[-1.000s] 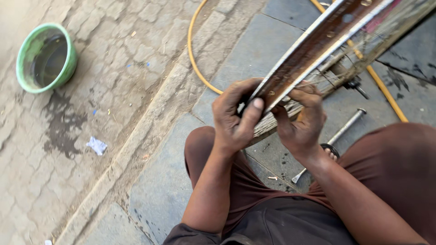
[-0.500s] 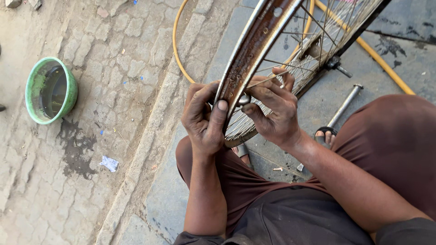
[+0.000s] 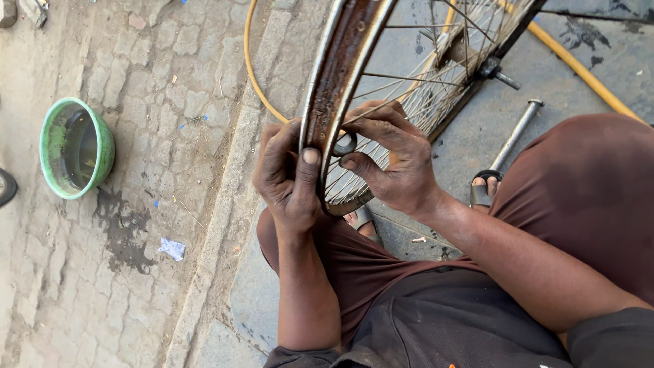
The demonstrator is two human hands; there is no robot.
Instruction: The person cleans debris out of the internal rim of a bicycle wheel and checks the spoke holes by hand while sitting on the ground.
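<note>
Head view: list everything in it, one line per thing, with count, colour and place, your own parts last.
wheel: one, rusty rim with silver spokes, top centre, upright between the hands
ring: one, dark, small, at the rim by the right fingertips
bowl: one, green, holds water, left on the paving
hose: one, yellow, curving behind the wheel to the upper right
rod: one, grey metal, lying on the ground right of the wheel
paper scrap: one, white, on the paving lower left
sandals: two, black, on the feet below the wheel
left hand: one, grip on the rim
right hand: one, fingers at the ring
</note>
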